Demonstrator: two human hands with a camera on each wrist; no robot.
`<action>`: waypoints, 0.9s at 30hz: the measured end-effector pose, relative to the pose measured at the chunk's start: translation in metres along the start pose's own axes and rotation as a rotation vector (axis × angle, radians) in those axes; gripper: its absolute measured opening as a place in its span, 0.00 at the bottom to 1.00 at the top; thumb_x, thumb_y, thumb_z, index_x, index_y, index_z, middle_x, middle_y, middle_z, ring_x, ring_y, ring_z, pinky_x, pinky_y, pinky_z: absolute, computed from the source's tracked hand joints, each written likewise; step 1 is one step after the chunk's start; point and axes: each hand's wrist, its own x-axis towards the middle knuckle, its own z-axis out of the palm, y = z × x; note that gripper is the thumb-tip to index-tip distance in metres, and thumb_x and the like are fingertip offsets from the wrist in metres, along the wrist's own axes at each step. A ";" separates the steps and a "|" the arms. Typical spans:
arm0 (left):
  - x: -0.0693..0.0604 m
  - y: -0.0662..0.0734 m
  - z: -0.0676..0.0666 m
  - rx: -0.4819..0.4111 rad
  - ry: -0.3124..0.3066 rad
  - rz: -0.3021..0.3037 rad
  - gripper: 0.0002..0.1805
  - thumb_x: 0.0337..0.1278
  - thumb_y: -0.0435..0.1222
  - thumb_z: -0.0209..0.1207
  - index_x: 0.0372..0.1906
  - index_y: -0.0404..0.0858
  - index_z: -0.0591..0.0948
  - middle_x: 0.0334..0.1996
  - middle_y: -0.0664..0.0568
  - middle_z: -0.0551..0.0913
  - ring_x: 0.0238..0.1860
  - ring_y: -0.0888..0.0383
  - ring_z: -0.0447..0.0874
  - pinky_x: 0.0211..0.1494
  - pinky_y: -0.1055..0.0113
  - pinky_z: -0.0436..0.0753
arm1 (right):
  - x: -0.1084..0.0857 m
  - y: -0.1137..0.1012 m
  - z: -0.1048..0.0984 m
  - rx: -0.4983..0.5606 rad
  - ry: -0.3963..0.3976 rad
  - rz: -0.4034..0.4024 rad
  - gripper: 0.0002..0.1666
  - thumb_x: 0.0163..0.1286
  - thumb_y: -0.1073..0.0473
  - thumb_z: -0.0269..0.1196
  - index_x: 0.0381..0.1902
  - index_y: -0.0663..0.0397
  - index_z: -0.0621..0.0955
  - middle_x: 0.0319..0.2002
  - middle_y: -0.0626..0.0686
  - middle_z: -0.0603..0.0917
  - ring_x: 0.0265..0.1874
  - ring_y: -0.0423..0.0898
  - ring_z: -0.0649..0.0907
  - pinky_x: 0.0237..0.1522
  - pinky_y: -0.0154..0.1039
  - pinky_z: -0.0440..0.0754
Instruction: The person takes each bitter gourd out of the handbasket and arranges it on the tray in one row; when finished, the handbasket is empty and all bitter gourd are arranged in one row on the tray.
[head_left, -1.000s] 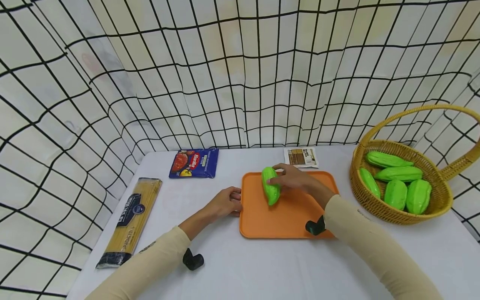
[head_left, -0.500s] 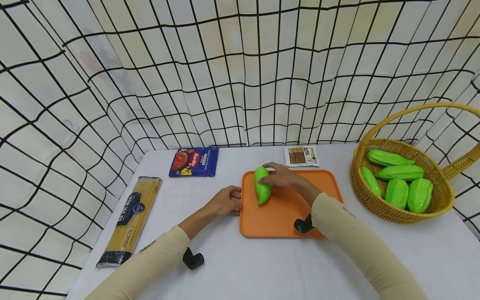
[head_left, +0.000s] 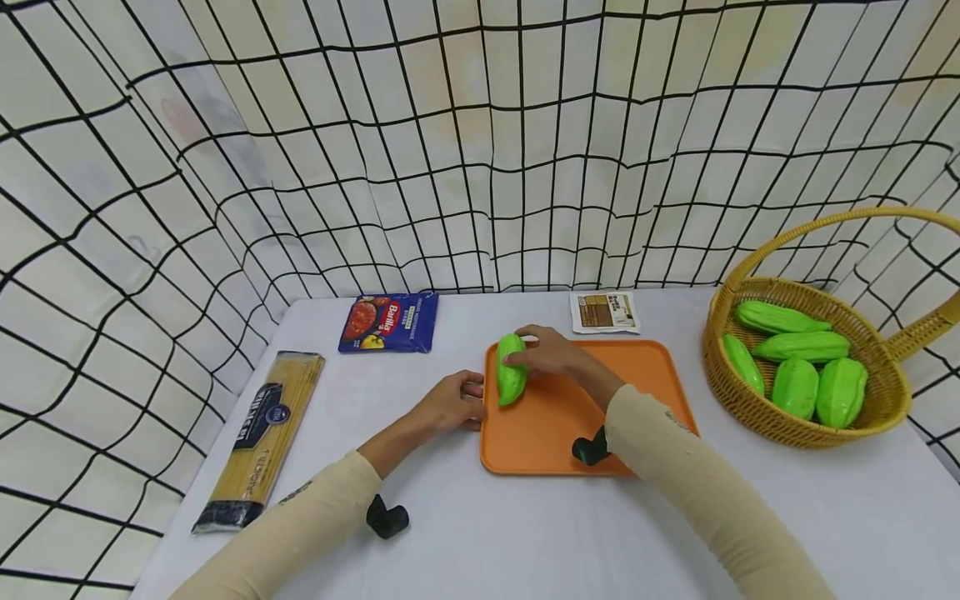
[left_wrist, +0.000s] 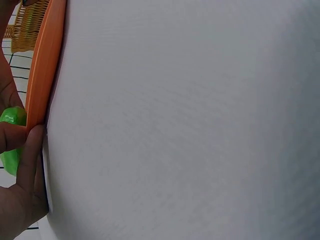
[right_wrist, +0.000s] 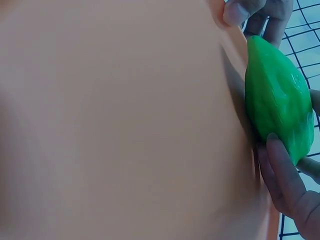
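Observation:
An orange tray (head_left: 577, 417) lies on the white table. My left hand (head_left: 452, 403) pinches its left edge; in the left wrist view the thumb is over the rim (left_wrist: 42, 75) and the fingers are below it. My right hand (head_left: 551, 352) grips a green, ridged fruit-like piece (head_left: 512, 382) at the tray's left side. The right wrist view shows the green piece (right_wrist: 277, 95) between the thumb and fingers (right_wrist: 287, 175), close against the tray by its edge. Whether it touches the tray is hard to tell.
A wicker basket (head_left: 720, 398) with several green pieces stands at the right. Behind the tray lies a small white-brown packet (head_left: 604, 313). A blue Barilla pouch (head_left: 388, 323) is at the back left, and a spaghetti pack (head_left: 262, 442) lies at the left. Black netting surrounds the table.
My right hand has moved left across the tray with the green piece in its grip, toward the left edge. My left hand has stayed on the tray's edge.

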 end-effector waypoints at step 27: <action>0.000 -0.002 0.001 -0.033 0.008 0.036 0.35 0.52 0.26 0.61 0.68 0.29 0.68 0.56 0.39 0.76 0.47 0.52 0.82 0.45 0.61 0.90 | -0.004 -0.004 0.004 0.026 -0.029 0.006 0.50 0.66 0.42 0.66 0.77 0.54 0.58 0.61 0.65 0.77 0.39 0.50 0.88 0.58 0.47 0.84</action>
